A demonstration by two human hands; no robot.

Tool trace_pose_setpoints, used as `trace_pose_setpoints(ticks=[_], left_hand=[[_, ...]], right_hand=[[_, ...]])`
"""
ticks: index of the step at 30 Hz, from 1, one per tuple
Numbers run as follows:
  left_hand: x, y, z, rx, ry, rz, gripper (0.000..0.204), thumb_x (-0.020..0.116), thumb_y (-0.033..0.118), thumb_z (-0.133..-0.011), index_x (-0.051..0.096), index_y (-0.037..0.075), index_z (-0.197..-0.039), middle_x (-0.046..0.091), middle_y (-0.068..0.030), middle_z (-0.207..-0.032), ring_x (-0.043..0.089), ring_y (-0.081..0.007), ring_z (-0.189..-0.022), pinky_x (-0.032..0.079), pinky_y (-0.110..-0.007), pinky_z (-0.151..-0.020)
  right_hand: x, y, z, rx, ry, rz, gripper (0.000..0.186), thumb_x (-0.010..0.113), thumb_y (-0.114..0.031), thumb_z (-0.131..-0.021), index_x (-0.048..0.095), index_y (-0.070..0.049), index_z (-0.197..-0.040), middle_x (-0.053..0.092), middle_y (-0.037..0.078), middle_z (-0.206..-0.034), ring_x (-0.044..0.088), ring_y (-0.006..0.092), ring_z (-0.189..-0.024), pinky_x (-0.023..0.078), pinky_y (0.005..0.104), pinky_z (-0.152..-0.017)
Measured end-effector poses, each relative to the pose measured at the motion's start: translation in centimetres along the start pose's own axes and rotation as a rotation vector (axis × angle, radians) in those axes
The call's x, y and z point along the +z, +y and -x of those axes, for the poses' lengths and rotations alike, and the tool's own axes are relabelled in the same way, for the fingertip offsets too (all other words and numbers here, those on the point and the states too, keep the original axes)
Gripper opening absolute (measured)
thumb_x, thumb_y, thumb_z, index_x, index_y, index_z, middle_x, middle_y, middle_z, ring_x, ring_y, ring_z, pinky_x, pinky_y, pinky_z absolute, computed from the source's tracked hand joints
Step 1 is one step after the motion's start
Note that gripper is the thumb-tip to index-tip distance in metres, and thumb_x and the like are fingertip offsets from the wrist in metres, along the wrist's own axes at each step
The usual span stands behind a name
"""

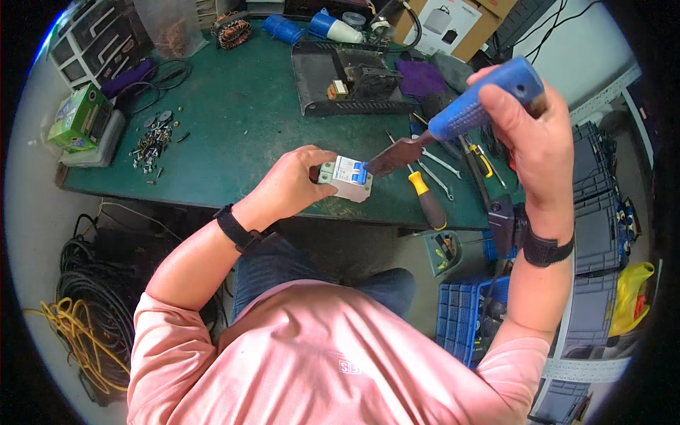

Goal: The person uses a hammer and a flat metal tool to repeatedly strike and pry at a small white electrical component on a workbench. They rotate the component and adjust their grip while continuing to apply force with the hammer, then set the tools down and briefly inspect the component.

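My left hand (289, 185) grips a small white circuit breaker (345, 178) with a blue lever, held just above the front edge of the green workbench (241, 120). My right hand (528, 127) is closed around the blue handle of a flat-bladed tool (467, 106), raised above the bench. Its dark wide blade (398, 154) slants down to the left and its tip touches the blue lever side of the breaker.
A yellow-handled screwdriver (428, 198) and several other tools lie right of the breaker. An open black metal housing (347, 81), a pile of screws (152, 142) and a green box (79, 117) sit on the bench. Cable coils (81, 312) lie lower left; blue crates (460, 312) lower right.
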State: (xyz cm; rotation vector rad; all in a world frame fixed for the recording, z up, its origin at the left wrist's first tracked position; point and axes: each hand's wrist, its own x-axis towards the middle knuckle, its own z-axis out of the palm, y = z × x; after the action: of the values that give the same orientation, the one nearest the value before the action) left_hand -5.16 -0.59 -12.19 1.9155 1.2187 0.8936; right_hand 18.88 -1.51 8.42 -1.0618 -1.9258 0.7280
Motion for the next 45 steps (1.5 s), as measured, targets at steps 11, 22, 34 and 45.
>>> trace_pose_setpoints(ticks=[11, 22, 34, 45], left_hand=[[0.0, -0.4, 0.1, -0.024, 0.011, 0.038, 0.042, 0.079, 0.004, -0.070, 0.066, 0.003, -0.110, 0.060, -0.0066, -0.095, 0.058, -0.0164, -0.077, 0.048, -0.030, -0.071], [0.3, -0.7, -0.1, 0.010, 0.031, 0.043, 0.048, 0.079, 0.002, -0.067, 0.066, 0.005, -0.114, 0.061, -0.0061, -0.092, 0.057, -0.0156, -0.075, 0.048, -0.029, -0.068], [0.2, -0.7, -0.1, 0.021, 0.034, 0.050, 0.047, 0.080, 0.003, -0.066, 0.066, 0.004, -0.111, 0.060, -0.0072, -0.088, 0.056, -0.0163, -0.073, 0.048, -0.030, -0.067], [0.0, -0.4, 0.0, 0.021, 0.013, 0.047, 0.047, 0.080, 0.006, -0.068, 0.066, 0.004, -0.113, 0.058, -0.0072, -0.089, 0.056, -0.0176, -0.076, 0.048, -0.030, -0.070]], right_hand=[[3.7, 0.3, -3.4, -0.114, -0.121, 0.053, 0.031, 0.069, -0.033, -0.089, 0.068, -0.005, -0.100, 0.057, -0.006, -0.071, 0.039, 0.0000, -0.058, 0.027, 0.0192, -0.050], [3.1, -0.1, -4.1, -0.036, -0.173, 0.121, 0.030, 0.069, -0.034, -0.089, 0.068, -0.006, -0.098, 0.054, -0.007, -0.068, 0.039, 0.0005, -0.056, 0.027, 0.0187, -0.050], [3.1, -0.4, -3.6, -0.045, -0.164, 0.108, 0.031, 0.071, -0.035, -0.087, 0.068, -0.006, -0.098, 0.055, -0.007, -0.068, 0.039, 0.0006, -0.057, 0.027, 0.0187, -0.050], [2.7, 0.2, -3.5, -0.137, -0.202, 0.078, 0.031, 0.071, -0.034, -0.087, 0.068, -0.006, -0.099, 0.055, -0.006, -0.069, 0.040, 0.0009, -0.058, 0.028, 0.0187, -0.051]])
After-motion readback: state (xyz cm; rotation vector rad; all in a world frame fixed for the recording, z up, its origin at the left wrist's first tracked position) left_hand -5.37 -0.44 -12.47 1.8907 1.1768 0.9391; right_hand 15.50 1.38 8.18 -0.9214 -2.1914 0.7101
